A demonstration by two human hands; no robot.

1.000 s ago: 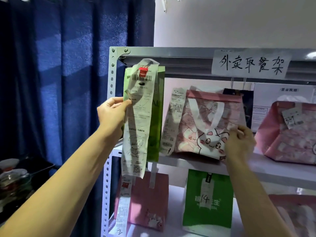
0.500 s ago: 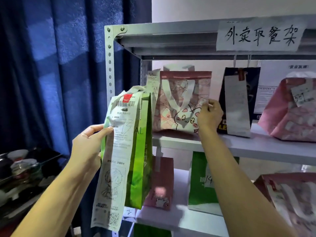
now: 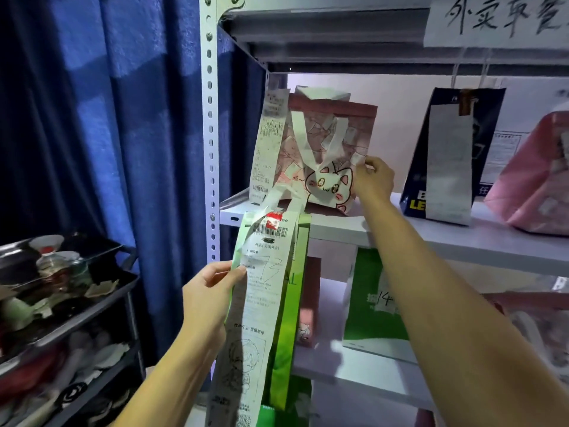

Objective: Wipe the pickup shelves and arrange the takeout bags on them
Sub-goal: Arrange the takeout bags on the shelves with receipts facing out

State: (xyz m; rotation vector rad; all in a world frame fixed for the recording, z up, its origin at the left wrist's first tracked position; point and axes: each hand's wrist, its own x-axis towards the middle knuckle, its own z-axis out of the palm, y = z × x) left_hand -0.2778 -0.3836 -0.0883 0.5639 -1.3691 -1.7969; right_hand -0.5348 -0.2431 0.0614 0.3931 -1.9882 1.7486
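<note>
My left hand (image 3: pixel 205 298) grips a green takeout bag (image 3: pixel 291 315) by its left edge, in front of the rack and below the upper shelf (image 3: pixel 431 234). A long white receipt (image 3: pixel 252 318) marked 13 hangs down the bag's front. My right hand (image 3: pixel 374 180) pinches the right edge of a pink cat-print bag (image 3: pixel 326 155) that stands at the left end of that shelf, with its own receipt (image 3: pixel 266 143) hanging on its left side.
A dark blue bag (image 3: pixel 446 155) and another pink bag (image 3: pixel 535 180) stand further right on the same shelf. On the shelf below stand a green bag marked 14 (image 3: pixel 375 306) and a small pink bag (image 3: pixel 309 303). A blue curtain (image 3: pixel 107 118) hangs left; a cart of dirty dishes (image 3: pixel 55 291) is beside it.
My left hand has lowered the green bag from in front of the upper shelf to below it. My right hand has slid the pink cat bag left along the shelf.
</note>
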